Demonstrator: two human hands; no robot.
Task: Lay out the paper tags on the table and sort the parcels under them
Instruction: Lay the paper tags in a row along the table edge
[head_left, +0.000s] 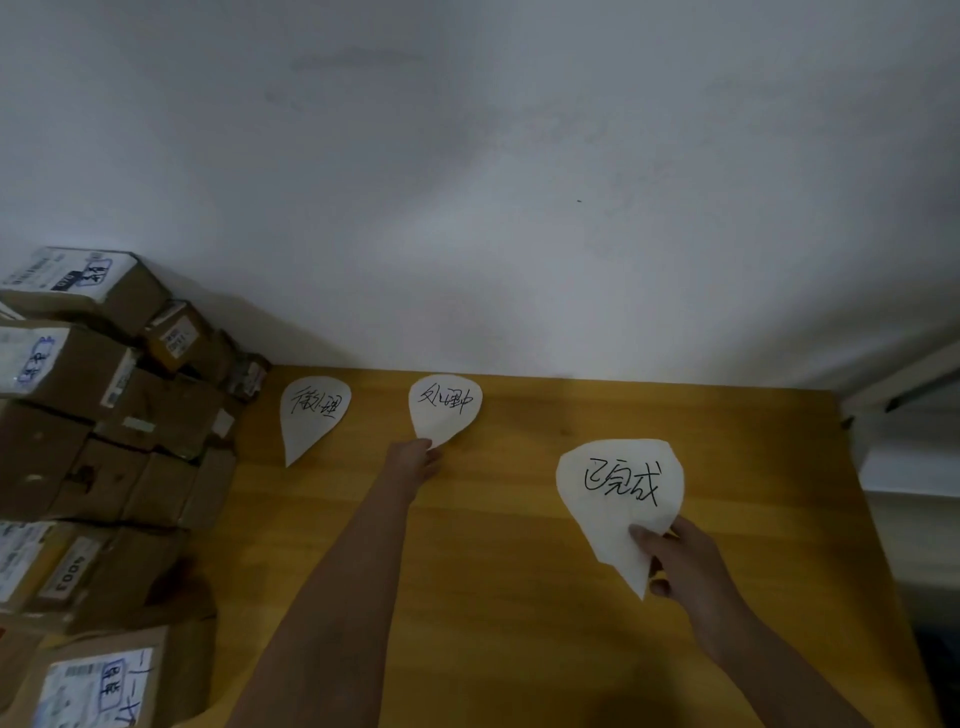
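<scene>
Three white teardrop paper tags with black handwriting are in view. The left tag (313, 415) lies flat on the wooden table (519, 597) near the wall. My left hand (414, 458) reaches far forward and pinches the pointed lower tip of the middle tag (444, 406), which lies near the wall. My right hand (685, 564) pinches the lower part of the right tag (621, 499) between thumb and fingers, holding it lifted above the table. Brown cardboard parcels (93, 415) with white labels are stacked on the left.
A white wall (519, 182) runs directly behind the table's far edge. The parcel stack fills the table's left side from back to front. The table's right edge (878, 545) drops off beside a pale frame or shelf (904, 389).
</scene>
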